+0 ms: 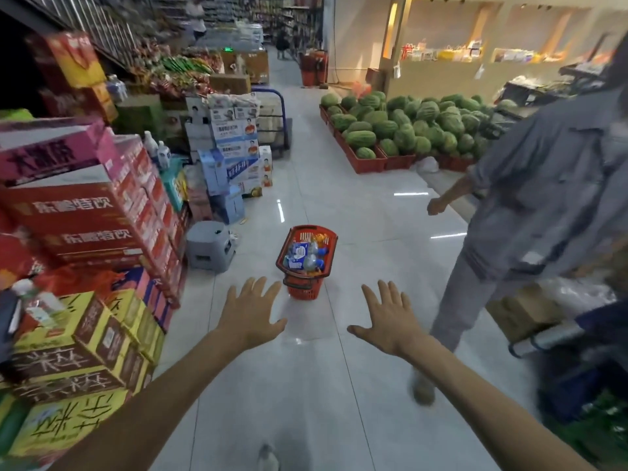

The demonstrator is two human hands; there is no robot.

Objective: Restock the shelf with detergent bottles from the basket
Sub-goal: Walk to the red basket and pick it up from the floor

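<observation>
A red plastic basket [331, 237] stands on the tiled floor in the middle of the aisle, ahead of me. Blue-and-white detergent bottles [300, 254] and an orange item lie inside it. My left hand [253, 312] is stretched forward, palm down, fingers spread, holding nothing, just short of the basket and to its left. My right hand [390, 317] is held out the same way, empty, to the basket's right. Neither hand touches the basket.
Stacked drink cartons [85, 215] line the left side, with a grey stool [210, 246] and blue boxes beyond. A person in grey [530, 212] walks close on the right. Watermelons [401, 125] fill red crates at the back right. A trolley stands farther down the aisle.
</observation>
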